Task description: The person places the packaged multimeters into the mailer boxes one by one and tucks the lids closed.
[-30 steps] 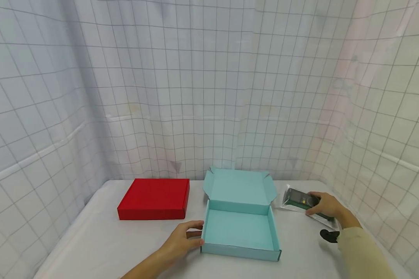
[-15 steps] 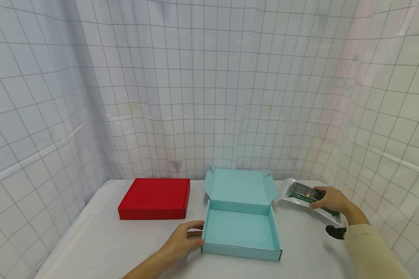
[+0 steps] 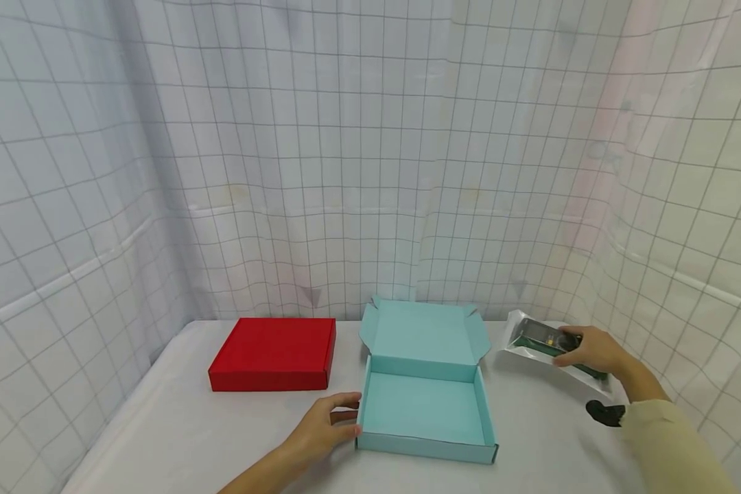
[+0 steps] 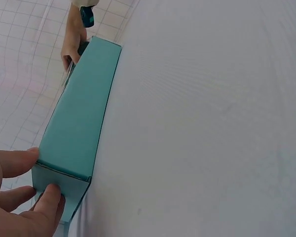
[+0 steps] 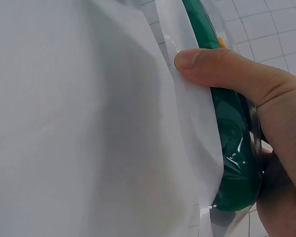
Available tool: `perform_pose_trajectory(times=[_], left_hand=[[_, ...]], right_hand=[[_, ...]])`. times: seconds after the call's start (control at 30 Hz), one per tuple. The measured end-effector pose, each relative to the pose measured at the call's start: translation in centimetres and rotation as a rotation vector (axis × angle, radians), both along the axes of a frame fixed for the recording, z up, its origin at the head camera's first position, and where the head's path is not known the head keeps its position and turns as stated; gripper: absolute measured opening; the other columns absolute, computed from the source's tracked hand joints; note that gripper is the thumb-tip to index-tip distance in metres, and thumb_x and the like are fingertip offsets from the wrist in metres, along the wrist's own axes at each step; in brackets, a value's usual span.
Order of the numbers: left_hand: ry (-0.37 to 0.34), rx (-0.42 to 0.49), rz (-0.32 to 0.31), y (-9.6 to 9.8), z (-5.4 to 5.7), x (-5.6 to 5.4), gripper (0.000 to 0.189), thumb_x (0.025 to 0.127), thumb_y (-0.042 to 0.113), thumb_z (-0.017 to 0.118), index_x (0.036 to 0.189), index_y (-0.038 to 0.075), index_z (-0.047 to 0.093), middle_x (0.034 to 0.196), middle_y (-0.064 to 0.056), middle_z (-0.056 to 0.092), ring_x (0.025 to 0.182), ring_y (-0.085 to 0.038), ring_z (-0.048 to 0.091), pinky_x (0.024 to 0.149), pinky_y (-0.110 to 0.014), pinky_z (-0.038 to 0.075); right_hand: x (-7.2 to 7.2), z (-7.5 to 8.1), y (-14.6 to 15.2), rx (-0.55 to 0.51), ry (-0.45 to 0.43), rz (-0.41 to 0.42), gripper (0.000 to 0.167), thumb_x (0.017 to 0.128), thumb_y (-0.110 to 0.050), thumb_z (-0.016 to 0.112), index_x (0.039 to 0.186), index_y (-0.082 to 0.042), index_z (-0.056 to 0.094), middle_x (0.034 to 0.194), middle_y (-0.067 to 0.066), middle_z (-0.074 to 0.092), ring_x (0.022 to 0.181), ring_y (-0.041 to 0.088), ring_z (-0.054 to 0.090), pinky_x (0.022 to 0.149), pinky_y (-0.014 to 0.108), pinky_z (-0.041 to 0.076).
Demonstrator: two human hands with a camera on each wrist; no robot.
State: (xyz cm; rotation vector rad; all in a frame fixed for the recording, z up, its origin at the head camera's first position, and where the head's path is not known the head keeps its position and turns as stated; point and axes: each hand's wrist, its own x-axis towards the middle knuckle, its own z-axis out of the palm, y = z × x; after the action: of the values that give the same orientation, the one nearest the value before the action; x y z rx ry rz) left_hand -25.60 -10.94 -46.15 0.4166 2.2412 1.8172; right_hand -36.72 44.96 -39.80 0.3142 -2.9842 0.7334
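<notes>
My left hand (image 3: 316, 431) is at the left wall of a light blue cardboard box (image 3: 429, 449) with its lid folded back. In the left wrist view, straight or slightly bent fingertips (image 4: 52, 190) touch the end of the box (image 4: 79, 108). My right hand (image 3: 595, 353) grips a green-and-black item in a clear plastic bag (image 3: 534, 337), to the right of the box. The thumb lies along the near side of the bag in the right wrist view, and the green edge of the bagged item (image 5: 232, 143) shows. Its exact kind cannot be told; the other fingers are partly hidden.
A closed red box (image 3: 274, 346) lies left of the light blue box on the white-covered table (image 3: 179, 439). White curtains with a grid pattern (image 3: 370, 171) stand behind and on both sides. A black object (image 3: 604, 413) hangs by my right sleeve.
My right hand has moved right and slightly up with the bagged item, which now appears raised off the table. The left hand and both boxes stay in place.
</notes>
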Motion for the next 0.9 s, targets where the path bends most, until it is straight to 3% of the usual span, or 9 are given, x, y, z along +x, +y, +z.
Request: perform_pose_trajectory(times=[0.3,0.47,0.73,0.8,0.9], left_hand=[[-0.013,0.031,-0.004,0.1,-0.3,0.1,0.062,0.090,-0.003,0.076,0.145,-0.009,0.049,0.134,-0.019,0.056,0.127,-0.044,0.056,0.098,-0.045,0.054],[-0.034,0.057,0.001,0.2,-0.3,0.2,0.062,0.090,-0.003,0.076,0.145,-0.010,0.048,0.134,-0.019,0.055,0.129,-0.044,0.055,0.098,-0.045,0.054],[-0.045,0.071,0.015,0.1,-0.3,0.1,0.062,0.090,-0.004,0.076,0.145,-0.009,0.049,0.133,-0.018,0.055,0.128,-0.043,0.056,0.098,-0.045,0.054],[-0.046,0.070,0.015,0.1,-0.3,0.1,0.062,0.090,-0.004,0.076,0.145,-0.009,0.049,0.133,-0.018,0.056,0.128,-0.043,0.056,0.098,-0.046,0.054],[-0.050,0.075,0.011,0.0,-0.4,0.0,0.062,0.090,-0.004,0.076,0.145,-0.009,0.048,0.134,-0.019,0.055,0.128,-0.043,0.056,0.098,-0.046,0.054]], right_hand=[[0.1,0.6,-0.7,0.014,-0.003,0.013,0.090,0.079,-0.039,0.088,0.143,0.012,0.051,0.125,0.031,0.060,0.098,0.035,0.056,0.081,0.054,0.050],[0.0,1.2,-1.4,0.014,0.023,0.031,0.093,0.078,-0.042,0.088,0.144,0.011,0.050,0.129,0.033,0.059,0.102,0.038,0.058,0.083,0.058,0.051],[0.5,3.0,-3.3,0.013,0.084,0.082,0.092,0.080,-0.040,0.088,0.146,0.010,0.049,0.140,0.039,0.050,0.121,0.056,0.052,0.089,0.070,0.048],[0.6,3.5,-3.8,0.024,0.096,0.089,0.091,0.080,-0.040,0.088,0.146,0.010,0.049,0.139,0.038,0.052,0.120,0.054,0.053,0.089,0.069,0.049],[0.6,4.1,-4.6,0.033,0.103,0.093,0.093,0.078,-0.041,0.089,0.146,0.010,0.050,0.133,0.033,0.057,0.108,0.042,0.059,0.083,0.057,0.053]])
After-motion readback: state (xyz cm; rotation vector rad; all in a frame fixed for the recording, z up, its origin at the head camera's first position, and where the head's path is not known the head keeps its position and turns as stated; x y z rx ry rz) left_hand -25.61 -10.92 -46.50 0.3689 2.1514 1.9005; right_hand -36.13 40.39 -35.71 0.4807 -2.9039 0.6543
